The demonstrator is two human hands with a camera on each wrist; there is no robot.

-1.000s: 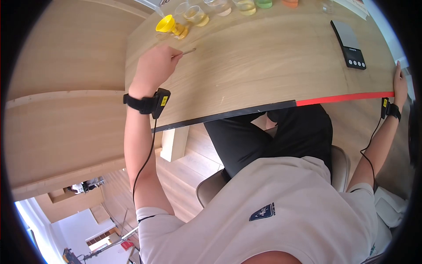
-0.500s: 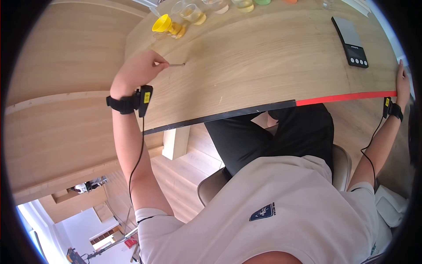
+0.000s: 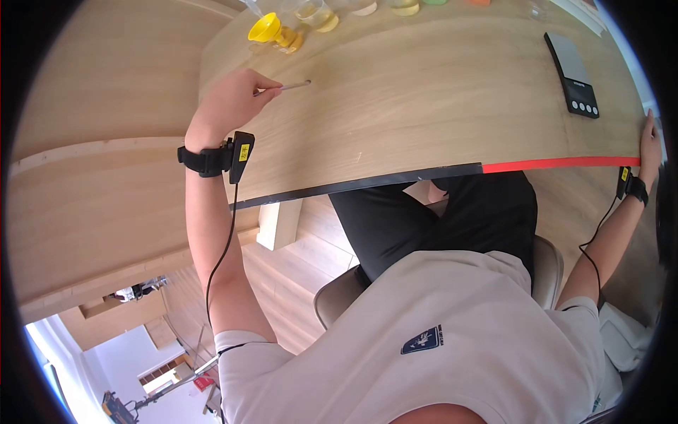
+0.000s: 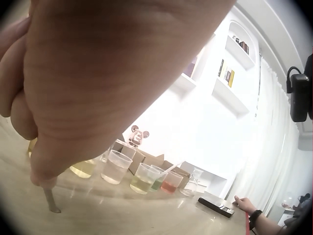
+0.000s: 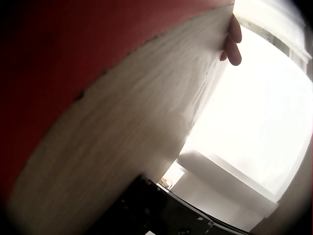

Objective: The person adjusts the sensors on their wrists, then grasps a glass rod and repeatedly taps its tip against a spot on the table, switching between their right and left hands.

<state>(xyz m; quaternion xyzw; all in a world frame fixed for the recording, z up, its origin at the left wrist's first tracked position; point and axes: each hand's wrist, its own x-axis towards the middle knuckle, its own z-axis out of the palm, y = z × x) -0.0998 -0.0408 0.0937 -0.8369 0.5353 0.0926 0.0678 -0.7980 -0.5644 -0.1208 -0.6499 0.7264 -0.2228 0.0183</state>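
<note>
My left hand (image 3: 236, 102) is over the left part of the wooden table (image 3: 424, 92), pinching a thin, light stick (image 3: 293, 86) between thumb and fingers. The stick points right, and its small tip looks darker. Close up in the left wrist view, a short greyish length of the stick (image 4: 51, 199) sticks out below the fingertips, near the tabletop. Beyond this hand are a yellow funnel (image 3: 264, 28) and a small container of amber stuff (image 3: 288, 42). At the table's right edge, my right hand (image 3: 650, 145) rests with fingers extended along the side, holding nothing.
Clear cups (image 3: 319, 18) with pale, green and orange liquids line the far edge. A black digital scale (image 3: 571, 78) lies on the right. A glass flask (image 4: 191, 182) stands past the cups. Black tape (image 3: 360, 185) and red tape (image 3: 565, 164) mark the near edge.
My left hand first drew back toward me and to the left with the stick, then moved slightly forward again. The right hand stays on the table edge.
</note>
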